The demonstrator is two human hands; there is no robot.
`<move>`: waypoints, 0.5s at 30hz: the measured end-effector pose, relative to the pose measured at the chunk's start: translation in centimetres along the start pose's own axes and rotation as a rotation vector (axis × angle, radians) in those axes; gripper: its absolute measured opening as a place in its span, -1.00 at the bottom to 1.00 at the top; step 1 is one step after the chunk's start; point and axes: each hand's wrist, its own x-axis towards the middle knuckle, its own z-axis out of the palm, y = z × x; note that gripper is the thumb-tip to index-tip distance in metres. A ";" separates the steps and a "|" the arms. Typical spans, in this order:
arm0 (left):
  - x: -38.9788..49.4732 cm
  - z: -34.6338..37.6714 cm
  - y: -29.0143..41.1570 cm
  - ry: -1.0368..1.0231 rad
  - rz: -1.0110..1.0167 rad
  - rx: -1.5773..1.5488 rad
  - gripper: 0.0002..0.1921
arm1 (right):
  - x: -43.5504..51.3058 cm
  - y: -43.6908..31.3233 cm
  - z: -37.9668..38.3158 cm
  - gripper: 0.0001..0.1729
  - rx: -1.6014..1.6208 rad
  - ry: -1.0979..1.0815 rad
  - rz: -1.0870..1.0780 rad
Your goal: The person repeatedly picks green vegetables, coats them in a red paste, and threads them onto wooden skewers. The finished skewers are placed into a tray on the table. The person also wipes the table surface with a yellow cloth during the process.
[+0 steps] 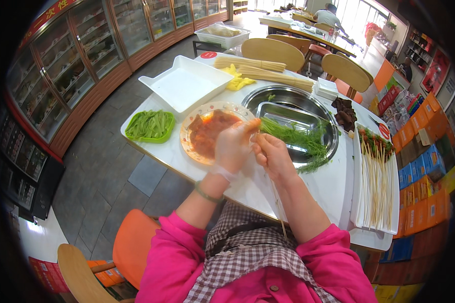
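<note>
My left hand (233, 146), in a clear plastic glove, is over the right side of a patterned plate (189, 146) of red-sauced meat pieces (208, 128). Its curled fingers meet the fingertips of my right hand (271, 151); whatever lies between them is hidden. In my bare right hand are thin bamboo skewers (276, 200), their lower ends hanging down towards my checked apron. Just beyond the hands, a bunch of feathery green herb (303, 132) lies across a rectangular metal tray (276, 110) set in a round steel basin (250, 94).
A green basket (149, 139) of sliced green vegetable and a white tray (189, 81) are at left. Bundled skewers (273, 74) and a yellow cloth (235, 78) lie behind. At right are dark food pieces (344, 113), red-handled scissors (383, 130) and a tray of filled skewers (375, 181).
</note>
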 end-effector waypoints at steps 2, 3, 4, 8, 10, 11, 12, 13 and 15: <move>-0.1 0.0 -0.3 -0.002 0.010 0.002 -0.55 | -0.1 0.0 -0.3 -0.75 0.012 -0.022 0.028; -0.1 0.1 -0.5 0.006 0.030 0.013 -0.52 | -0.1 -0.2 -0.2 -0.75 -0.003 -0.032 0.015; 0.0 0.0 -0.6 0.014 0.050 0.024 -0.49 | -0.4 -0.5 0.0 -0.75 -0.018 -0.044 0.002; 0.2 -0.2 0.9 0.041 -0.111 -0.096 -0.41 | -1.0 -1.1 0.3 -0.74 -0.056 -0.049 -0.045; 0.2 -0.4 0.8 0.029 -0.111 -0.112 -0.39 | -1.4 -1.4 0.5 -0.74 -0.033 -0.068 -0.045; 0.2 -0.5 0.8 0.031 -0.119 -0.121 -0.39 | -1.5 -1.5 0.6 -0.74 -0.022 -0.077 -0.046; 0.2 -0.5 0.9 0.031 -0.127 -0.131 -0.40 | -1.5 -1.4 0.5 -0.74 -0.024 -0.082 -0.054; 0.3 -0.6 0.9 0.029 -0.134 -0.142 -0.40 | -1.5 -1.3 0.5 -0.74 -0.027 -0.085 -0.062; 0.4 -0.7 1.4 0.039 -0.148 -0.155 -0.44 | -1.4 -1.1 0.4 -0.72 -0.012 -0.091 -0.066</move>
